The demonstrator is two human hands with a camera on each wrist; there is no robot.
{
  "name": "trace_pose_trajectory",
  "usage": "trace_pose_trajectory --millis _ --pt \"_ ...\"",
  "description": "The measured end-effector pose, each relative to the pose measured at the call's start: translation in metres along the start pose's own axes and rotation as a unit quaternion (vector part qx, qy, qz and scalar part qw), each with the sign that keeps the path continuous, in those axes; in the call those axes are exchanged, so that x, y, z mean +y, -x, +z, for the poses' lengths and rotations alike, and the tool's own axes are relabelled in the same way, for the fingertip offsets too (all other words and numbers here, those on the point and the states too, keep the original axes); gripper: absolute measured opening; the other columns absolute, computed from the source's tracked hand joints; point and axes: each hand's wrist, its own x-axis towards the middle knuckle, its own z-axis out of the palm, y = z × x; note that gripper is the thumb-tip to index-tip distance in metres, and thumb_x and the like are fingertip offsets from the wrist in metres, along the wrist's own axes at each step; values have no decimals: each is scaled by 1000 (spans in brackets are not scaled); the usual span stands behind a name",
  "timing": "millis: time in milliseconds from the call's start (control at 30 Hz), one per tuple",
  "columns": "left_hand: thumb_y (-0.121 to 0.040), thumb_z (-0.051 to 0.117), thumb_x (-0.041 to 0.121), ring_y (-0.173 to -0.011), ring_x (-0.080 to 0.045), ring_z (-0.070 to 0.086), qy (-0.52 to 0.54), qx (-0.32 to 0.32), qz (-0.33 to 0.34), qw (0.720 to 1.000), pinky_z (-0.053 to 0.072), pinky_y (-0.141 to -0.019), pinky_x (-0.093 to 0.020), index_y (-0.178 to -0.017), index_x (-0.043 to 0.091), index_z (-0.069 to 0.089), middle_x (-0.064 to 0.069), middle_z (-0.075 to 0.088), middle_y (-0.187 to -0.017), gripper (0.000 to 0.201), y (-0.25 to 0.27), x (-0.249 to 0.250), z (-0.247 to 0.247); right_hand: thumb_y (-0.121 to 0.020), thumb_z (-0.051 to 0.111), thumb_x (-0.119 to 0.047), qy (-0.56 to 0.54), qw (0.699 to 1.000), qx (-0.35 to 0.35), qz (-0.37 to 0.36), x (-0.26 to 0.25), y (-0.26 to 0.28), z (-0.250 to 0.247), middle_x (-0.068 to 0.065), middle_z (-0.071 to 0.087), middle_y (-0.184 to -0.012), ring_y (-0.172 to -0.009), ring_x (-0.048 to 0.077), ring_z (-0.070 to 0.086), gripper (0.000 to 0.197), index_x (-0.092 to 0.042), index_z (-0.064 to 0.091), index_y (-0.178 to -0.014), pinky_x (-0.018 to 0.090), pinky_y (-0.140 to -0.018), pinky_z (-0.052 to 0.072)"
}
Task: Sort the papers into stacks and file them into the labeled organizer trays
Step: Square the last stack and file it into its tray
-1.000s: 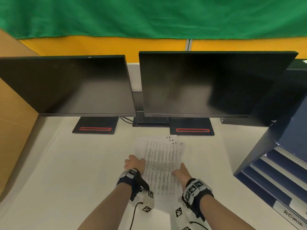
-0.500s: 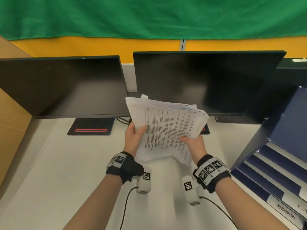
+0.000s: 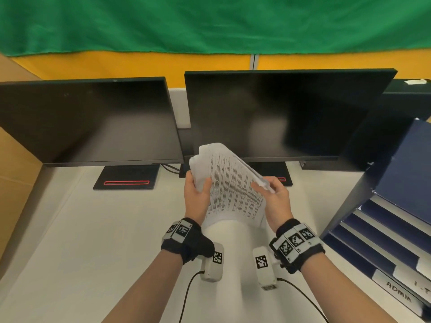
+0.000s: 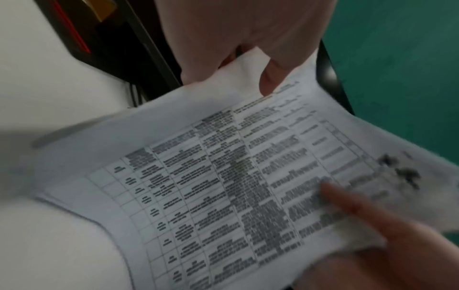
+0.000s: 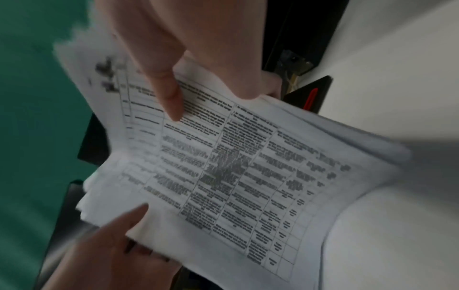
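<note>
A stack of white papers (image 3: 233, 190) with a printed table on top is held tilted above the white desk (image 3: 93, 241), in front of the monitors. My left hand (image 3: 197, 193) grips its left edge, thumb on the top sheet. My right hand (image 3: 271, 191) grips the right edge, where the sheets fan apart. In the left wrist view my left hand (image 4: 248, 64) holds the papers (image 4: 223, 186), and the right hand's thumb lies on the page. The right wrist view shows my right hand (image 5: 188, 88) pinching the papers (image 5: 236, 166). The dark blue organizer trays (image 3: 382, 231) stand at the right, one labelled ADMIN (image 3: 398, 294).
Two dark monitors (image 3: 88, 120) (image 3: 286, 113) on black bases stand across the back of the desk. A dark blue folder (image 3: 410, 164) leans on top of the organizer. A tan panel (image 3: 14, 164) borders the left side. Cables trail from both wrist cameras.
The papers lay flat on the desk a second ago. Both hands picked the stack up and now hold it raised and more on edge, with the sheets fanning at the right.
</note>
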Motion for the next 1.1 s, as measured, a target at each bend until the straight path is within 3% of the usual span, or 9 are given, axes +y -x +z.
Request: trace_pose_trajectory --millis 133,300,433,567,700,833,967,1033,1100 --pt "-93 48 8 -87 -6 56 35 22 26 999 50 -62 -11 -113 16 39 3 53 -99 23 1 5 2 -79 69 -13 8 999 13 -28 -8 -2 5 4 56 -94 -90 22 55 20 -20 53 -90 40 -82 46" --pt "-93 44 2 -77 -3 57 43 26 18 999 50 -58 -11 -108 13 44 5 55 -91 18 -3 -1 -6 -96 47 -19 24 998 16 -64 -17 -3 3 -2 55 -98 -89 11 57 16 -18 46 -112 23 -69 47" --pt "-96 43 10 -83 -9 60 76 -1 -39 996 51 -61 -18 -115 21 43 7 57 -96 22 -5 -8 -7 -98 39 -17 9 998 15 -54 -20 -3 6 -3 53 -97 -87 8 55 23 -19 39 -121 24 -69 44" --pt "-94 43 11 -92 -24 58 99 5 -97 990 49 -70 -33 -105 21 49 -2 59 -99 16 -7 -15 -6 -95 38 -11 -40 999 -4 -6 -20 0 7 -1 55 -96 -89 14 55 22 -13 43 -116 25 -67 43" --pt "-93 45 13 -89 -23 61 114 17 -113 987 51 -72 -35 -111 16 53 -6 62 -101 20 -5 -19 -3 -93 40 -11 -71 997 -3 18 -15 4 10 2 66 -103 -93 15 63 26 -15 57 -112 27 -71 48" --pt "-84 55 23 -87 -20 60 76 18 -111 991 46 -66 -28 -113 10 42 -7 58 -102 35 -1 -28 -5 -96 45 -20 20 998 32 -41 -7 1 11 7 59 -103 -93 20 59 18 -22 46 -114 29 -74 48" --pt "-90 54 12 -92 -19 63 53 9 -112 992 49 -67 -26 -117 11 50 -4 63 -106 28 1 -37 -7 -98 43 -22 226 949 53 -215 -12 4 6 -7 47 -112 -90 -3 52 50 -33 23 -143 1 -65 43" --pt "-92 51 11 -90 -17 64 48 2 -108 993 50 -65 -25 -117 12 53 -2 64 -103 26 2 -38 -6 -94 50 -14 354 898 25 -261 -15 6 3 -6 34 -127 -86 0 49 64 -35 18 -146 -2 -61 38" --pt "-92 51 11 -89 -16 63 40 3 -100 994 51 -62 -21 -117 12 54 0 64 -102 25 3 -39 -6 -88 61 -7 445 852 5 -275 -14 4 -1 1 27 -139 -85 6 46 77 -36 19 -146 1 -69 36"
